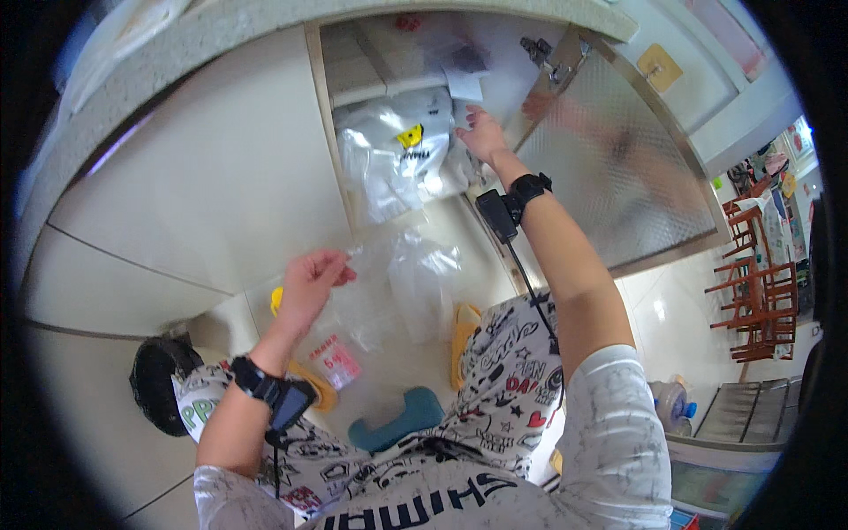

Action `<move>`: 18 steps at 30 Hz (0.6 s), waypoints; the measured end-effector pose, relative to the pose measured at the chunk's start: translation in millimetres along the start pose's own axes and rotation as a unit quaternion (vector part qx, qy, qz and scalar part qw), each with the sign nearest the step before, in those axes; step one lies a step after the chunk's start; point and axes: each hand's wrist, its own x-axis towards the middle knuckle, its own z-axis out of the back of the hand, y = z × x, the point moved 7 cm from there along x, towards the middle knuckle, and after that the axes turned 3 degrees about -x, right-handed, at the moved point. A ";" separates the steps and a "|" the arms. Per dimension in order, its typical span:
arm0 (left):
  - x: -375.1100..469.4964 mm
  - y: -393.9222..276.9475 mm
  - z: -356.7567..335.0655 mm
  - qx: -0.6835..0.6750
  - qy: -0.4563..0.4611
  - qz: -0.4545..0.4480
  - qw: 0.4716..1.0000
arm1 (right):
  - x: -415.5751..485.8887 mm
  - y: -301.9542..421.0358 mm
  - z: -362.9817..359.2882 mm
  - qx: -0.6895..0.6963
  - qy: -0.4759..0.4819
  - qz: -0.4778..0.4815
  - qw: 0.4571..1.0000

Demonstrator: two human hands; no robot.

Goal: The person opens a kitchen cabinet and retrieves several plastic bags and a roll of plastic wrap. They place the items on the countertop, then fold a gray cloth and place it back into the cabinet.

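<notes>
My left hand [319,286] pinches the edge of a thin clear plastic bag [424,275], which hangs over the floor in front of the cabinet. Inside the open cabinet, a larger translucent plastic bag [391,175] with a yellow print and writing bulges by the opening. My right hand [483,134] reaches in at the right of that bag, fingers bent and apart, and nothing shows in its grasp. Just beyond its fingertips is a small white paper or packet [465,86]. A pink-and-clear packet [336,363] with writing lies on the floor below my left hand.
The frosted cabinet door [636,159] stands swung out at right, beside my right forearm. A stone countertop edge [218,50] overhangs above. A teal plastic stool [397,421] is between my legs, a black round object [162,384] at left. Wooden chairs [762,298] stand far right.
</notes>
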 end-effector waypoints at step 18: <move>-32.0 -51.6 -37.1 -0.005 -0.005 0.090 0.996 | 187.9 55.1 48.4 -0.404 -0.185 0.089 0.891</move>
